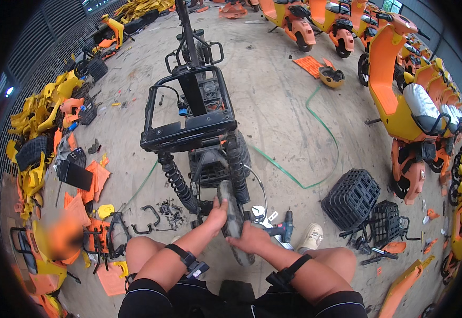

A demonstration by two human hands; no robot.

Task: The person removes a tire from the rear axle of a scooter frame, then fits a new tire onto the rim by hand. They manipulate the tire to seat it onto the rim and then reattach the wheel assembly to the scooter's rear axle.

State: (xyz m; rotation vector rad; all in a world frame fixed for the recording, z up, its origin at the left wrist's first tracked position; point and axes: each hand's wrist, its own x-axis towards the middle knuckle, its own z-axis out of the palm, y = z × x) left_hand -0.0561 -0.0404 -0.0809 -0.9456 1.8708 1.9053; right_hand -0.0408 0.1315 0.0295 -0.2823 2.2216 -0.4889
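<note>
A stripped black scooter frame (pixel 187 139) stands before me, with a coil shock (pixel 179 185) on each side of its rear end and a rack on top. Between the shocks a grey-black wheel (pixel 233 249) is upright. My left hand (pixel 218 212) grips its left side near the upper part, fingers wrapped on the tyre. My right hand (pixel 246 237) grips its right side lower down. A cordless drill (pixel 281 229) lies on the floor just right of my right hand, by some silver parts.
Assembled orange-yellow scooters (pixel 379 90) line the right side. Piled yellow panels (pixel 45 108) and orange pieces fill the left. Black crates (pixel 350 199), a green hose (pixel 308 186), small black hardware (pixel 167 214) and brackets lie on the concrete floor (pixel 273 106).
</note>
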